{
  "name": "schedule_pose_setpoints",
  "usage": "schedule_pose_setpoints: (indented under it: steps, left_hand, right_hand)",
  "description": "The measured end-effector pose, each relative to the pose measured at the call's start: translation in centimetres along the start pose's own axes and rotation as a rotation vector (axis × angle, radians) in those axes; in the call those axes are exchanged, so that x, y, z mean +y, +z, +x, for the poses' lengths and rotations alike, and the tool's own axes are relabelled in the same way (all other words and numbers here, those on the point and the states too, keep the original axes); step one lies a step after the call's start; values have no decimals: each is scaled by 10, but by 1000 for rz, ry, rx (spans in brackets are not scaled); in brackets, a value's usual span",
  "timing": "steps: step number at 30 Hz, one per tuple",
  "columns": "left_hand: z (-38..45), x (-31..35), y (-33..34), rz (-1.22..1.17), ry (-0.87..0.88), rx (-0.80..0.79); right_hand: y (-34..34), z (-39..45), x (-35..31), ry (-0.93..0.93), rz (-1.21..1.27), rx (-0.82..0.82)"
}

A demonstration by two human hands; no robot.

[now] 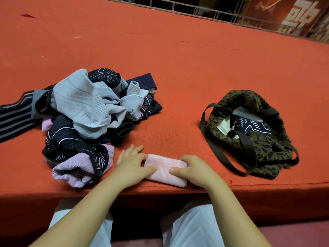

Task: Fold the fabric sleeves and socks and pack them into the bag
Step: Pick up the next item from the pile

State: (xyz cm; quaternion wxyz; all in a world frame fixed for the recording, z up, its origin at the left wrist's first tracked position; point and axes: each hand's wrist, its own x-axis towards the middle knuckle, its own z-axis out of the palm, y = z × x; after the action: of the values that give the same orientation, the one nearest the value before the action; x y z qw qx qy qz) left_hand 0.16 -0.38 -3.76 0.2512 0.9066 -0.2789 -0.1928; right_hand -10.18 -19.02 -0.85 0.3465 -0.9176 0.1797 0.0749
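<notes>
Partway through the job, a person sits at a red felt-covered table [178,68], seen from a head camera looking down. Both hands work a small pink folded piece [164,169] — sock or sleeve, hard to tell — lying at the near edge, at about 6 o'clock. The left hand [132,165] lies on its left end with fingers fairly straight and thumb pressing the cloth; the right hand [193,171] curls over its right end, thumb on top, gripping it. Folding of this piece looks nearly finished, though it is not yet packed. At about 3 o'clock, well apart from the hands, a leopard-print bag [258,145] slumps open on its side, dark straps trailing toward the near edge; inside, a dark patterned folded item and something pale already show, so some packing is done. Most work seems to remain — at about 9 to 10 o'clock a loose pile of garments [85,111] in grey, black and lilac sits unfolded, with a striped dark piece trailing off the left edge. Nothing lies between the pink piece and the bag, though one strap crosses the bag's mouth. Beyond the table, at 1 o'clock, runs a metal railing [204,11].
</notes>
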Motion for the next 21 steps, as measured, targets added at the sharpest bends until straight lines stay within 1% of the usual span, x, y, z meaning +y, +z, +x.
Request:
schedule_pose_setpoints:
  steps: [3, 4, 7, 10, 12, 14, 19, 21]
  left_hand:
    - [-5, 2, 1, -15, 32, -17]
    - [-6, 5, 1, -67, 42, -31]
    - [-8, 16, 6, -347, 53, -27]
    - [-3, 38, 10, -550, 85, -4]
    - [6, 55, 14, -643, 106, -16]
    - [19, 75, 19, -680, 140, -15]
    - [46, 136, 33, -729, 263, 53]
    - [58, 159, 40, -774, 295, 68]
  right_hand:
    - [4, -7, 2, -56, 92, 51]
    - [5, -10, 3, -68, 141, 68]
    - [-1, -16, 8, -74, 295, 146]
    - [-11, -21, 16, -81, 362, 236]
    - [-18, -24, 23, -85, 386, 321]
    - [-31, -26, 32, -62, 397, 427]
    - [-69, -36, 55, -38, 356, 657]
    - [-86, -43, 68, -15, 396, 715]
